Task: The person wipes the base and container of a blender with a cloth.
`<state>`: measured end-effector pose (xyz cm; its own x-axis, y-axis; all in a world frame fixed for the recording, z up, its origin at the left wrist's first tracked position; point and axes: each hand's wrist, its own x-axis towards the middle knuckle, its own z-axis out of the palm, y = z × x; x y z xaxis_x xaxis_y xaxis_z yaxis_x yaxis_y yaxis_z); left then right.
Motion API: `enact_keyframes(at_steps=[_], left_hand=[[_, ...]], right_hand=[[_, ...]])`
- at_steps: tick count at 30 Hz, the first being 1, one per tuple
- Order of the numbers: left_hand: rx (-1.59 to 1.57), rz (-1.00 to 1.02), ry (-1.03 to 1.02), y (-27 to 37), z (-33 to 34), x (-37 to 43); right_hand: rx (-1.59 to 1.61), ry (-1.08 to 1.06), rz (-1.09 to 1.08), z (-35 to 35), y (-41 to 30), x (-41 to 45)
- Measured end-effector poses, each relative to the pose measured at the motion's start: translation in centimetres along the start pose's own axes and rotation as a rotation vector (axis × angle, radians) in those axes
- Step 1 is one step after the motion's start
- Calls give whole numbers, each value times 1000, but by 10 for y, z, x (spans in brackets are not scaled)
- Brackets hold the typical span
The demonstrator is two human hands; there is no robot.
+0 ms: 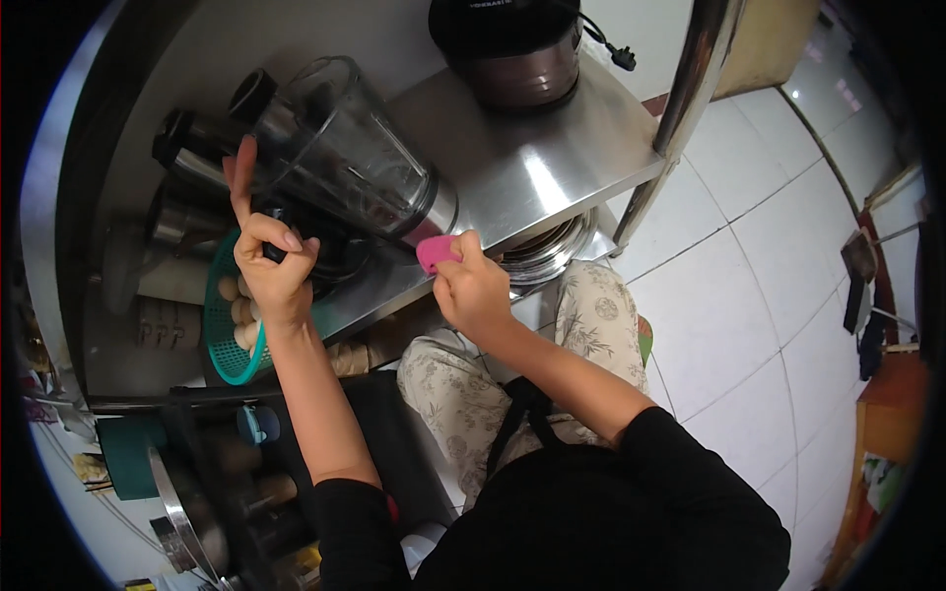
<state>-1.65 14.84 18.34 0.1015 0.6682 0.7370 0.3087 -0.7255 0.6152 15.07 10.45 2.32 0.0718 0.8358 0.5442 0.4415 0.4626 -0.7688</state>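
My right hand (473, 284) grips a folded pink cloth (437, 253) against the base of a glass blender jug (369, 159). The jug stands on a stainless steel shelf (517, 170). My left hand (273, 258) is left of the jug, its thumb and a finger pinched on a small black part, perhaps a handle or knob, and its other fingers raised. What that part belongs to cannot be told. Just below the left hand, a green plastic basket (236, 362) holds several eggs (242, 312).
A black and brown kitchen appliance (517, 66) with a plugged cord stands at the shelf's far end. Metal containers (196, 148) crowd the back left. Round metal trays or lids (554, 247) lie beneath the shelf edge. A metal post (687, 81) rises at the corner.
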Motion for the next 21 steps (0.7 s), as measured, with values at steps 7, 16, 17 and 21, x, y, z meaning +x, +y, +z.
enact_keyframes(at_steps=[7,16,17,21], left_hand=[[-164,37,-38,-15,-8,-3],[-127,58,3,-12,-4,-2],[-118,39,35,-9,0,-2],[-101,37,48,-9,1,0]], right_hand=[[-65,25,-148,12,-8,15],[-16,89,-187,7,-22,26],[-19,87,-188,8,-19,24],[-213,-100,-150,11,5,0]])
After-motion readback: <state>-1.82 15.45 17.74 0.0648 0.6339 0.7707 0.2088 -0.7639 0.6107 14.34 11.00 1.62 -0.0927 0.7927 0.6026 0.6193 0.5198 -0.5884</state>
